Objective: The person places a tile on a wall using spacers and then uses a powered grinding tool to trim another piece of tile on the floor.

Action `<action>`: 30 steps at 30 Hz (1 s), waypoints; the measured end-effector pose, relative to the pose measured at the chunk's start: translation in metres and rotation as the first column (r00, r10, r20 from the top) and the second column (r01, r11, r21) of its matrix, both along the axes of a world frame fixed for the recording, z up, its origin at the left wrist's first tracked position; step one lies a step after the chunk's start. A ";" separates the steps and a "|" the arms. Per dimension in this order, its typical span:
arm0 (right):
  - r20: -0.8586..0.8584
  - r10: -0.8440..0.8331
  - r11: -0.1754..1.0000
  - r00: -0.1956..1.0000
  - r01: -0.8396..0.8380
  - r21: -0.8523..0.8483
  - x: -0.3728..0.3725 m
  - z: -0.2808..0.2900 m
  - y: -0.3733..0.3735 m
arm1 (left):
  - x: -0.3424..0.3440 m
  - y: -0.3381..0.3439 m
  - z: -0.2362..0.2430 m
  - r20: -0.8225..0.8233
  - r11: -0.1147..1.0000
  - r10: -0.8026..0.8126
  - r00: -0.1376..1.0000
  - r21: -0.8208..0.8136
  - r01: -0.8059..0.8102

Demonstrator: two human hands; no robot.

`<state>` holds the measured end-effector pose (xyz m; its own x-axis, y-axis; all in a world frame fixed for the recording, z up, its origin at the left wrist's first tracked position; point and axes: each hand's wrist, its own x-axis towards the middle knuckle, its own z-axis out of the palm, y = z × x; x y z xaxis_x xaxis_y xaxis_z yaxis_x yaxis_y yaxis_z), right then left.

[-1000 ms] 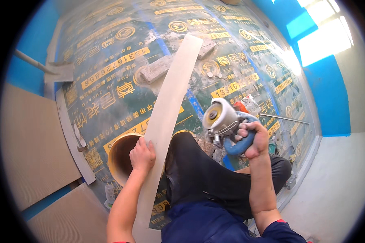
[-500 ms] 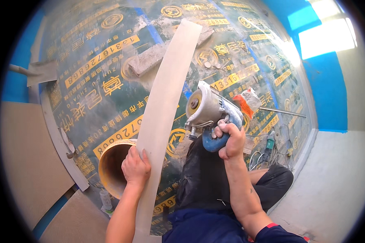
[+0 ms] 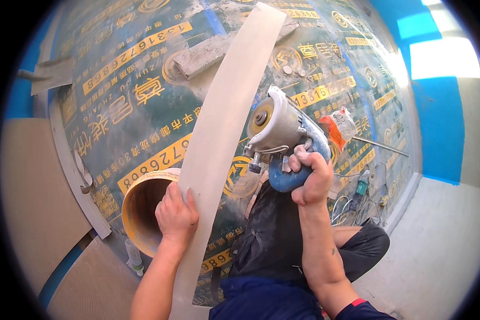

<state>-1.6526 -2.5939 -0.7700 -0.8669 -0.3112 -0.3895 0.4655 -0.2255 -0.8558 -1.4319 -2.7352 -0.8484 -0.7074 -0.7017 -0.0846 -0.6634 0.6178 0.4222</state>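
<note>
A long pale strip (image 3: 224, 117), like tile or board, runs from beside my lap away across the floor. My left hand (image 3: 176, 216) grips its left edge, thumb on top, with the finger undersides hidden. Below that hand is a yellowish round drum (image 3: 129, 205), its mouth turned toward me, partly covered by the strip. My right hand (image 3: 313, 178) is closed around the blue handle of a hand-held tile cutter (image 3: 280, 130). The cutter's metal guard and round disc face left, held up just right of the strip and apart from it.
Printed green sheeting (image 3: 144, 122) covers the floor. A rough grey block (image 3: 200, 61) lies beyond the strip. Right of the cutter are a torn orange-white packet (image 3: 338, 127), a thin rod (image 3: 381, 145) and a green plug with cables (image 3: 361, 188). A trowel-like blade (image 3: 53, 74) stands far left.
The view has shifted slightly. The cutter in my right hand has moved a little up and right. My left hand keeps its hold on the strip.
</note>
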 end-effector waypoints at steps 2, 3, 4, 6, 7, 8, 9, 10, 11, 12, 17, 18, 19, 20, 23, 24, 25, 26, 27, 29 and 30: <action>-0.004 -0.002 1.000 1.000 0.002 0.001 -0.001 -0.001 -0.001 | -0.001 0.000 0.000 -0.015 1.000 -0.002 1.000 0.014 0.002; -0.005 0.004 1.000 1.000 -0.004 -0.001 -0.001 -0.001 -0.002 | 0.000 0.000 0.000 -0.015 1.000 0.001 1.000 0.015 -0.001; -0.006 0.009 1.000 1.000 -0.009 -0.002 -0.001 -0.001 -0.002 | 0.000 0.000 0.000 -0.012 1.000 0.002 1.000 0.021 -0.002; 0.012 -0.014 1.000 1.000 0.014 0.003 -0.001 0.003 -0.005 | 0.000 0.000 0.001 -0.008 1.000 0.007 1.000 0.027 -0.007; 0.030 -0.040 0.999 0.999 0.039 0.008 -0.001 0.005 -0.007 | 0.000 0.000 0.001 -0.004 0.999 0.005 1.000 0.039 -0.005; 0.032 -0.036 0.999 0.999 0.036 0.007 -0.001 0.004 -0.007 | 0.000 0.000 0.001 0.000 0.999 0.004 1.000 0.051 -0.004; 0.042 -0.035 0.999 0.999 0.035 0.001 -0.001 0.003 -0.007 | 0.000 0.001 0.002 0.001 0.999 0.005 1.000 0.052 -0.005; 0.052 -0.034 0.999 0.998 0.034 -0.006 -0.001 0.003 -0.007 | 0.000 0.001 0.002 0.011 0.999 0.006 1.000 0.050 -0.006; 0.053 -0.032 0.999 0.998 0.033 -0.005 -0.001 0.003 -0.007 | 0.001 0.001 0.002 0.021 0.999 0.006 1.000 0.049 -0.007; 0.048 -0.020 1.000 0.999 0.021 -0.013 -0.002 0.002 -0.007 | 0.001 0.001 0.002 0.022 0.999 0.008 1.000 0.049 -0.010; 0.074 -0.015 0.999 0.997 0.018 -0.040 -0.002 0.001 -0.007 | -0.001 0.001 0.004 0.009 0.999 0.011 1.000 0.046 -0.011; 0.076 0.004 1.000 0.997 -0.003 -0.019 -0.002 0.001 -0.006 | 0.000 0.001 0.003 0.011 0.999 0.014 1.000 0.048 -0.015; 0.078 0.023 1.000 0.997 -0.023 0.001 -0.002 0.001 -0.006 | 0.000 0.001 0.003 0.011 0.999 0.011 1.000 0.043 -0.011; 0.080 0.027 1.000 0.996 -0.027 0.003 -0.002 0.001 -0.006 | 0.000 0.000 0.002 0.011 0.999 0.007 1.000 0.038 -0.007; 0.085 0.023 1.000 0.996 -0.023 -0.001 -0.002 0.002 -0.005 | -0.001 0.000 0.005 0.007 0.999 0.003 1.000 0.032 -0.003; 0.083 0.033 0.999 0.996 -0.033 -0.006 -0.003 0.002 -0.005 | -0.001 0.000 0.005 0.007 0.999 0.005 1.000 0.033 -0.005; 0.082 0.043 0.999 0.996 -0.043 -0.011 -0.003 0.002 -0.004 | -0.001 0.000 0.005 0.003 0.999 0.004 1.000 0.035 -0.004; 0.083 0.045 0.999 0.996 -0.044 -0.009 -0.002 0.002 -0.004 | -0.001 0.000 0.005 0.000 0.999 0.003 1.000 0.036 -0.003; 0.089 0.020 1.000 0.996 -0.018 -0.015 -0.002 0.001 -0.004 | -0.001 0.000 0.004 0.001 0.999 0.005 1.000 0.038 -0.005; 0.096 -0.004 1.000 0.995 0.006 -0.019 -0.002 0.001 -0.004 | -0.001 0.000 0.004 -0.001 0.999 0.009 1.000 0.039 -0.008; 0.091 0.004 1.000 0.996 -0.001 -0.031 -0.003 0.002 -0.004 | -0.002 0.000 0.004 -0.002 0.999 0.008 1.000 0.041 -0.008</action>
<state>-1.6553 -2.5980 -0.7684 -0.8277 -0.3262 -0.4566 0.5414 -0.2502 -0.8027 -1.4338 -2.7354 -0.8442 -0.7017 -0.7037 -0.1118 -0.6677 0.5946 0.4480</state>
